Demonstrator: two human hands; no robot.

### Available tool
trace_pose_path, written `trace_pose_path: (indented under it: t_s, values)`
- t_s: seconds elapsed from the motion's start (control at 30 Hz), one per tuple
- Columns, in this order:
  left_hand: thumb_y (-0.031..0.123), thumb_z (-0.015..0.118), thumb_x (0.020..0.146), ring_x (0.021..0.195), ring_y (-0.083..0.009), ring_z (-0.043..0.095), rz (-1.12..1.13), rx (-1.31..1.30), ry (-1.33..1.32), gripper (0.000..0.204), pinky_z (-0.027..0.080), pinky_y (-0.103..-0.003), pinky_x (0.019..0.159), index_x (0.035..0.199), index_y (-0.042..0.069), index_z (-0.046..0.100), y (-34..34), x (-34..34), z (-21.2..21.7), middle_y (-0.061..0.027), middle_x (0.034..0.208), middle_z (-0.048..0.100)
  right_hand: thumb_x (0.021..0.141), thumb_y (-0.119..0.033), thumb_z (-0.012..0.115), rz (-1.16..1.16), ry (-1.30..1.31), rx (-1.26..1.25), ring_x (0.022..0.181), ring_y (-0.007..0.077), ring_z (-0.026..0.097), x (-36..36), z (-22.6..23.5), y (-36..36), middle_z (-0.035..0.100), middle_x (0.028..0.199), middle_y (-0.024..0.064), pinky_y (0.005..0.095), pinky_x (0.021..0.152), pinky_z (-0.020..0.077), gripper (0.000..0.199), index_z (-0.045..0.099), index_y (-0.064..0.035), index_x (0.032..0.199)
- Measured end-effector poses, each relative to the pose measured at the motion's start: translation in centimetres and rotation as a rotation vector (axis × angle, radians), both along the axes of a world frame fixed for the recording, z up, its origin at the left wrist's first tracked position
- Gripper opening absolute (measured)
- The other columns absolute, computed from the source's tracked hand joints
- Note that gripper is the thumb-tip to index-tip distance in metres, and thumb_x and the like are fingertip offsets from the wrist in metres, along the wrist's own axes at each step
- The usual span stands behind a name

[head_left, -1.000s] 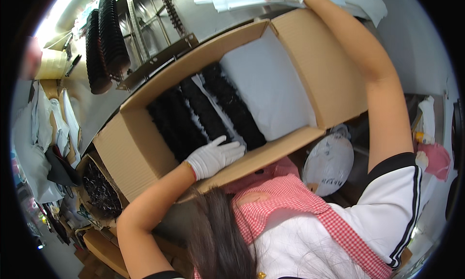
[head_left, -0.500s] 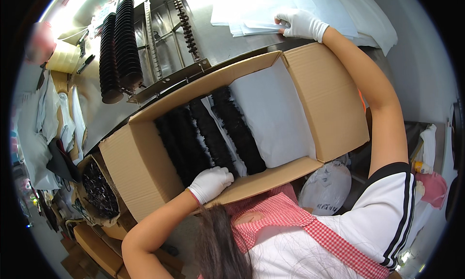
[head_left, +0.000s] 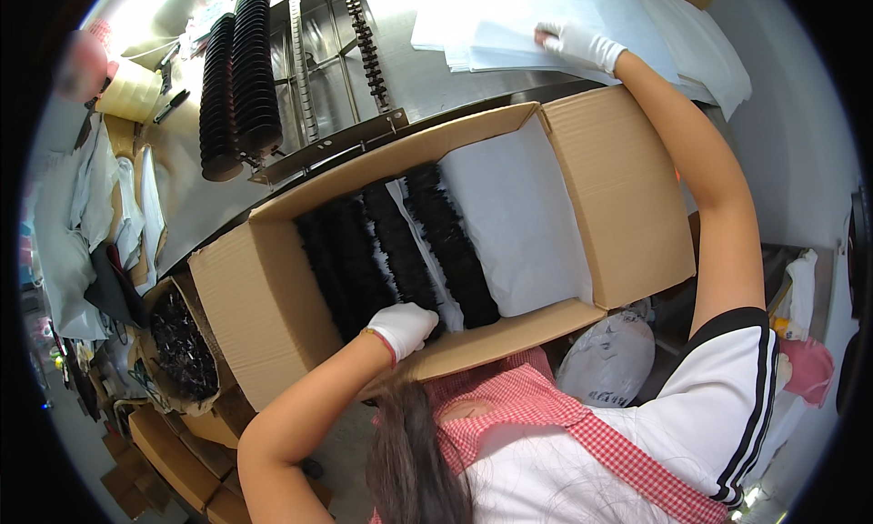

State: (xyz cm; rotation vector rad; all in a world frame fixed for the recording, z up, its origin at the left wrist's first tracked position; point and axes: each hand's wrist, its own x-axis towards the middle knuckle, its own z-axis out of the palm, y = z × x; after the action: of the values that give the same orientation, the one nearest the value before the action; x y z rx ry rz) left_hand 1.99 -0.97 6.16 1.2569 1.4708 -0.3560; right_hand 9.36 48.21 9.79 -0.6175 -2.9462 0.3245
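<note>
An uncovered cardboard box (head_left: pixel 641 196) stands before me. Black furry strips (head_left: pixel 446 242) lie side by side in it with white sheets between them, and a larger white sheet (head_left: pixel 518 224) covers its right part. My left hand (head_left: pixel 400 331), in a white glove with its fingers curled, rests at the near ends of the strips by the box's near wall. Its fingertips are hidden. Beyond the box, my right hand (head_left: pixel 582 46), gloved with bare fingertips, lies over stacked white paper sheets (head_left: pixel 500 58) on the metal table. Its fingertips are pressed together on the top sheet.
A metal rack (head_left: pixel 332 146) with rods and long rows of black discs (head_left: pixel 255 78) stands on the metal table (head_left: pixel 400 33). A marker (head_left: pixel 171 105) and a yellowish roll (head_left: pixel 127 96) lie left. Below are a bag of shiny black material (head_left: pixel 182 342) and a clear plastic bag (head_left: pixel 607 356).
My right hand's fingers have drawn together on the paper sheets, and the hand looks flatter. My left hand has shifted slightly away from me at the box's near side. The whole view has tilted a little.
</note>
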Motion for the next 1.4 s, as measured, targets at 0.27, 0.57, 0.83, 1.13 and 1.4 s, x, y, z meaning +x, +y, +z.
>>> trace_pose_path:
  t_s: [0.27,0.57,0.83,1.13,1.4]
  values:
    - [0.010,0.069,0.082,0.086,-0.0362,0.072,-0.276,0.287,0.169,0.015,0.057,-0.046,0.073,0.095,0.003,0.068,-0.8,1.0,-0.6,-0.0182,0.088,0.073,0.089,-0.021,0.069,-0.024,0.558,-0.093,0.092,0.0244,0.066,0.7,15.2,-7.7,0.071,0.105,0.0141,0.0347,0.086,0.0537,0.040,0.062,-0.0064,0.124]
    - [0.031,0.082,0.073,0.103,-0.0350,0.067,0.289,0.191,-0.172,0.072,0.053,-0.038,0.092,0.127,-0.007,0.053,-3.0,-2.8,3.8,-0.0242,0.106,0.069,0.083,-0.001,0.068,0.593,0.240,-0.361,0.086,0.0258,0.067,5.6,7.5,-30.6,0.069,0.095,0.0076,0.0324,0.078,0.0540,0.046,0.071,-0.0249,0.122]
    - [0.024,0.075,0.083,0.121,-0.0237,0.057,1.274,0.573,-0.421,0.090,0.047,-0.034,0.101,0.153,-0.002,0.024,-7.4,-4.1,3.4,-0.0152,0.136,0.056,0.083,-0.035,0.072,0.641,-0.073,-0.385,0.084,0.0328,0.064,5.9,1.3,-39.5,0.064,0.095,0.0130,0.0428,0.075,0.0537,0.045,0.065,-0.0174,0.124]
    - [0.011,0.069,0.082,0.099,-0.0477,0.061,0.995,0.939,0.323,0.090,0.044,-0.047,0.101,0.152,-0.007,0.016,-8.4,-3.5,0.6,-0.0330,0.121,0.058,0.074,-0.039,0.080,0.178,-0.203,0.117,0.134,0.0425,0.040,7.7,-3.1,-33.1,0.042,0.146,0.0251,0.0529,0.110,0.0336,0.078,0.053,-0.0056,0.138]
    - [0.045,0.076,0.079,0.142,-0.0506,0.028,0.379,0.896,0.635,0.088,0.026,-0.062,0.113,0.151,0.011,0.038,-5.6,-3.3,2.3,-0.0224,0.158,0.028,0.082,-0.049,0.072,0.190,-0.079,0.044,0.144,0.0390,0.028,2.6,-3.5,-34.4,0.032,0.155,0.0237,0.0566,0.114,0.0273,0.081,0.046,-0.0087,0.147]
